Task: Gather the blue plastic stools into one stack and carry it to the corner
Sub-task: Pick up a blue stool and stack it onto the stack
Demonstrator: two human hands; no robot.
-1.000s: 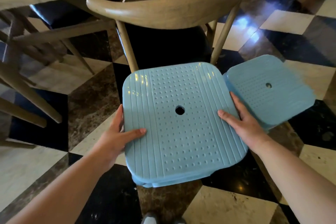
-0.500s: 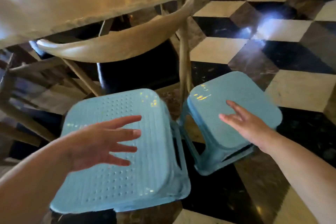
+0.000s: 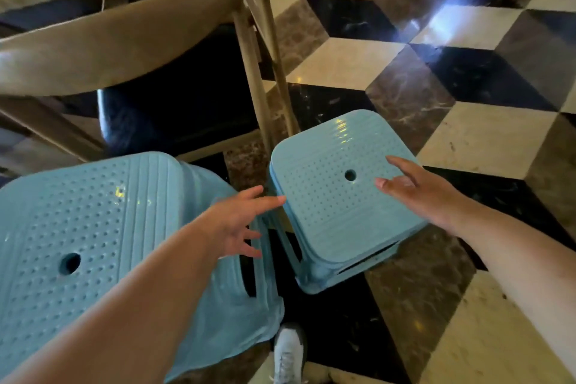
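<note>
Head view is looking straight down and a lot is getting cut off. The near stool stack [image 3: 93,237] is running off the left edge, and the left forearm is covering its lower right part; it looks like nested stools, but I can't count them. The second stool [image 3: 336,193] is sitting upright on the checkered floor [image 3: 486,140], seat facing up, its square top turned cornerwise, legs mostly hidden under the seat. The left hand [image 3: 237,221] is hovering with fingers [image 3: 268,201] spread and released, tips just reaching that seat's left edge. The right hand [image 3: 424,193] is hanging over the seat's right side, fingers loose, grasping nothing. A wooden chair [image 3: 131,40] is standing beyond the fingertips, a white shoe [image 3: 288,352] below the wrists.
</note>
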